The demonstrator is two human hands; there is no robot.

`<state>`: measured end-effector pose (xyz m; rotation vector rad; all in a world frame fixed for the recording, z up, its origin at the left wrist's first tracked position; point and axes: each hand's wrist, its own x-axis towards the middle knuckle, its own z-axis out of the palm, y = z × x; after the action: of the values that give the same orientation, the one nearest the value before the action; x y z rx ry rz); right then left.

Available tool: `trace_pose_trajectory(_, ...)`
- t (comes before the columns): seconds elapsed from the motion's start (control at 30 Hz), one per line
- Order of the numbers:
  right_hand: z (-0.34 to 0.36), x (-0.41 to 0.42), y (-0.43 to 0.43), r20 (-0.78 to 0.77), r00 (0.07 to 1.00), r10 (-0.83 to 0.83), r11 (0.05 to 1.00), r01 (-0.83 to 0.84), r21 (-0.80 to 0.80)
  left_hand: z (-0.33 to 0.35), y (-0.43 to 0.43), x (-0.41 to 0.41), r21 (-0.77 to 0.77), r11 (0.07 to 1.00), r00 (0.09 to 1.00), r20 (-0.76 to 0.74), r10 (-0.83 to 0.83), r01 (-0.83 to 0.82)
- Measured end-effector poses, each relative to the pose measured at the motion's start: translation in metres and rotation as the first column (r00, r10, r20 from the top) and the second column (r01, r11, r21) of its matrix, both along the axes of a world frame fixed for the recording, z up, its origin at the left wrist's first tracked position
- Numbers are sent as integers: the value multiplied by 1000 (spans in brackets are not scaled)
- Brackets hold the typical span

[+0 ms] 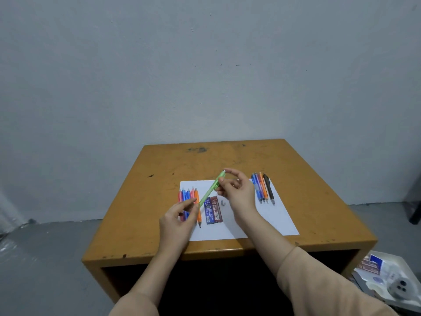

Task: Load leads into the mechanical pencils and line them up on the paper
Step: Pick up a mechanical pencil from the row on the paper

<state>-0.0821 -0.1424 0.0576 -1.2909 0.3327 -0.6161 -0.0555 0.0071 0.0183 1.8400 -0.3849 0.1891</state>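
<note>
The green pencil (208, 193) is held slanted above the paper (278, 217) at the middle of the tabletop (227, 156). The left hand (180, 218) has its grip pinched on the near tip end. The right hand (237, 190) has its grip closed round the far barrel, forefinger at the cap end. Loading looks under way. The left row (189, 201) and right row (263, 189) of pencils lie on the paper, but which is loaded cannot be told. Two lead cases (211, 209) and a small grey piece (223, 203) lie between. Any lead is too fine to see.
</note>
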Motion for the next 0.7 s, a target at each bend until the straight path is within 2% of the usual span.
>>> trace_pose_trajectory(0.13,9,2,-23,-36,998,-56,998,56,-4,-1,11,15,116,992,990,139,29,-46)
trace_pose_trajectory(0.23,14,2,-37,-136,990,-35,998,27,-57,-2,20,31,259,961,990,122,69,-98)
trace_pose_trajectory(0.43,10,9,-56,-370,929,29,984,-93,-155,-8,39,53,554,810,981,117,152,-192)
trace_pose_trajectory(0.5,7,11,-60,-434,900,33,973,-128,-192,-13,44,55,597,777,980,96,176,-198)
trace_pose_trajectory(0.7,-7,19,-69,-566,824,36,937,-225,-267,-17,45,58,613,765,975,45,219,-200)
